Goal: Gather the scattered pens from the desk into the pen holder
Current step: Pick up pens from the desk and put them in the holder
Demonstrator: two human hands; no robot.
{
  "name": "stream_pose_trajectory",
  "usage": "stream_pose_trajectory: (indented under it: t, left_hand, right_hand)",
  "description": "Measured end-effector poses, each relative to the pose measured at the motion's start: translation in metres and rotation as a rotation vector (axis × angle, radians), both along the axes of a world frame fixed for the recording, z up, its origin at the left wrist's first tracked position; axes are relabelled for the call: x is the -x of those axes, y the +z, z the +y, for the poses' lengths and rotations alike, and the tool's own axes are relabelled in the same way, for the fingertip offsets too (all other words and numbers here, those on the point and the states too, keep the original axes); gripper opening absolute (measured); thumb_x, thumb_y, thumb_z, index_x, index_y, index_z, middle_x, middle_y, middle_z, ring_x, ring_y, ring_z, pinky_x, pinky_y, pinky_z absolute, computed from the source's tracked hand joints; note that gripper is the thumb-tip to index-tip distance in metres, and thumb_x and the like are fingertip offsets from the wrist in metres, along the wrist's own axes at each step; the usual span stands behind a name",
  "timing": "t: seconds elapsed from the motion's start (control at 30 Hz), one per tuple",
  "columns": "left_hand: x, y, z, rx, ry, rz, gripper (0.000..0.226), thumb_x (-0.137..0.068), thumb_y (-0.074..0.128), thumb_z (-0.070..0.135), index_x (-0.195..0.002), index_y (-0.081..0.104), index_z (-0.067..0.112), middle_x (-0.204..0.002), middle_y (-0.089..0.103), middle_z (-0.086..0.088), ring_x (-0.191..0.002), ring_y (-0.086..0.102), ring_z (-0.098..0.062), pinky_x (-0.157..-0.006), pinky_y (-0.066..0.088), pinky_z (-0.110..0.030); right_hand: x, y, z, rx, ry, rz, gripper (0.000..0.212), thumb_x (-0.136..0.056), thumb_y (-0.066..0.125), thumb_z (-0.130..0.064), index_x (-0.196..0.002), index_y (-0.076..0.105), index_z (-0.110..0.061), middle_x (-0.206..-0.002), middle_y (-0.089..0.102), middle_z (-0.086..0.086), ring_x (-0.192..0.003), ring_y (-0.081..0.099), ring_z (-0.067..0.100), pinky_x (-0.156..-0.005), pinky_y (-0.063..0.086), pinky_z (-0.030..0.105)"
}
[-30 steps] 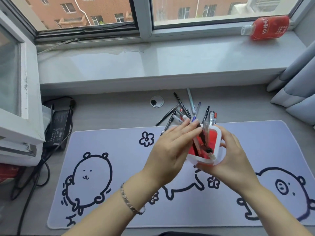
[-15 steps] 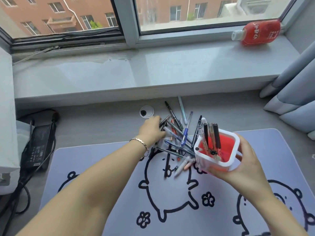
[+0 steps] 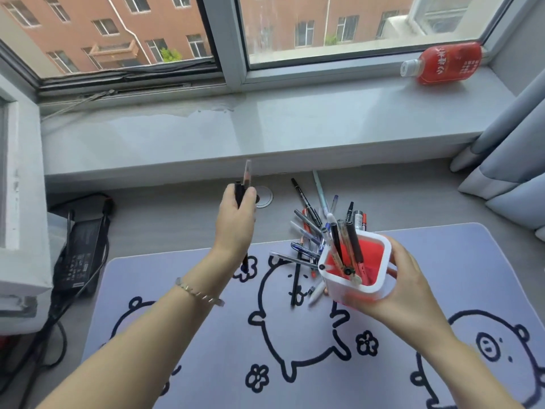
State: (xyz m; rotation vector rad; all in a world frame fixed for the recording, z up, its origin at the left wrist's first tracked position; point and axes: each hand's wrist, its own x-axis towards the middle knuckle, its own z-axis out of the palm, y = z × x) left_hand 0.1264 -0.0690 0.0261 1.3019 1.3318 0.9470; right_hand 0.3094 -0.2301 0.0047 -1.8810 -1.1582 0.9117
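My right hand [image 3: 413, 293] grips a white pen holder [image 3: 374, 278] with a red inside, tilted above the desk mat, with several pens standing in it. My left hand [image 3: 236, 222] is raised to the left of the pile and closed around two pens [image 3: 243, 187], one black and one clear, pointing upward. A heap of scattered pens [image 3: 306, 231] lies on the grey desk and the mat's far edge, just left of the holder.
A pale purple desk mat [image 3: 206, 364] with cartoon animals covers the near desk. A cable grommet [image 3: 265, 197] sits behind my left hand. A black power adapter [image 3: 84, 246] with cords lies at left. A red bottle [image 3: 445, 64] lies on the windowsill; curtains [image 3: 507, 160] hang at right.
My left hand left the holder, reached into the pen pile, and has now lifted up and leftward with two pens in it. The holder stays in my right hand.
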Motion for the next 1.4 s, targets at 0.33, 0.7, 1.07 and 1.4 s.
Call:
stream_pose_trajectory:
  t: [0.33, 0.7, 1.07, 1.4]
  left_hand:
    - [-0.008, 0.047, -0.082, -0.161, -0.139, -0.252, 0.015, -0.092, 0.039, -0.004, -0.096, 0.047, 0.007, -0.079, 0.06, -0.001, -0.081, 0.066, -0.012, -0.082, 0.052, -0.024]
    - [0.011, 0.069, -0.064, -0.564, 0.12, -0.408, 0.051, -0.092, 0.031, -0.01, -0.124, 0.027, 0.029, -0.079, 0.048, -0.002, -0.06, 0.049, -0.008, -0.066, 0.046, -0.017]
    - [0.016, 0.007, -0.119, -0.465, -0.323, 0.225, 0.01, -0.091, 0.042, 0.023, -0.098, 0.039, 0.031, -0.114, 0.046, 0.014, -0.111, 0.043, 0.008, -0.094, 0.038, -0.013]
    - [0.005, -0.001, -0.115, -0.397, -0.664, 0.39, 0.056, -0.091, 0.022, 0.045, -0.142, 0.014, 0.025, -0.148, 0.004, 0.024, -0.139, -0.007, 0.007, -0.112, -0.002, -0.011]
  right_hand:
    - [0.057, 0.006, 0.015, -0.09, 0.177, 0.017, 0.084, -0.05, 0.085, -0.044, -0.12, 0.041, -0.046, -0.117, 0.054, -0.017, -0.109, 0.055, 0.007, -0.086, 0.054, 0.037]
    - [0.072, 0.012, 0.005, -0.085, 0.262, -0.022, 0.087, -0.044, 0.086, -0.041, -0.118, 0.041, -0.049, -0.116, 0.051, -0.021, -0.11, 0.048, -0.001, -0.088, 0.051, 0.032]
    - [0.057, 0.009, -0.013, -0.103, 0.162, -0.063, 0.083, -0.046, 0.082, -0.04, -0.118, 0.042, -0.047, -0.114, 0.052, -0.018, -0.1, 0.055, 0.001, -0.083, 0.054, 0.035]
    - [0.037, 0.002, -0.022, -0.047, 0.13, -0.18, 0.088, -0.048, 0.084, -0.028, -0.12, 0.037, -0.047, -0.106, 0.043, -0.033, -0.099, 0.053, 0.005, -0.071, 0.044, 0.021]
